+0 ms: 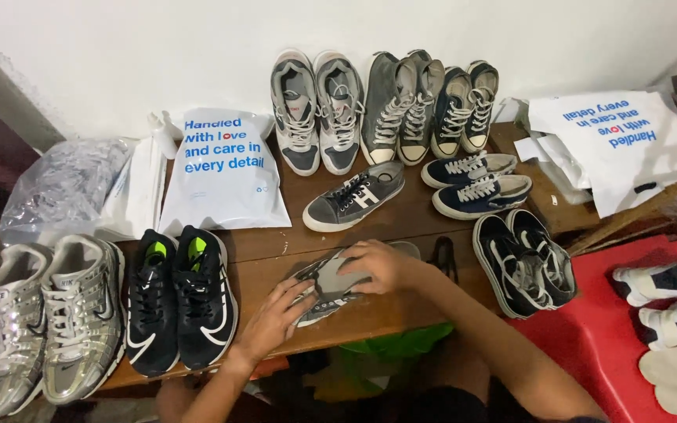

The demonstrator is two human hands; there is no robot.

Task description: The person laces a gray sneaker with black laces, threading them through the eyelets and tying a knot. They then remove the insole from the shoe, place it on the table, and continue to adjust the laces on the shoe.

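A grey sneaker (324,283) lies on its side near the front edge of a brown wooden table (260,247). My left hand (274,319) grips its lower end, fingers wrapped on the sole. At the shoe's upper side, my right hand (378,265) presses down with the fingers curled over it. The matching grey sneaker (354,197) with white laces lies just behind.
Black sneakers (178,301) and silver sneakers (41,321) sit at the left. Several pairs line the white wall; navy shoes (476,182) and black shoes (523,260) are at the right. White plastic bags (225,168) lie behind. White shoes (667,313) rest on a red surface.
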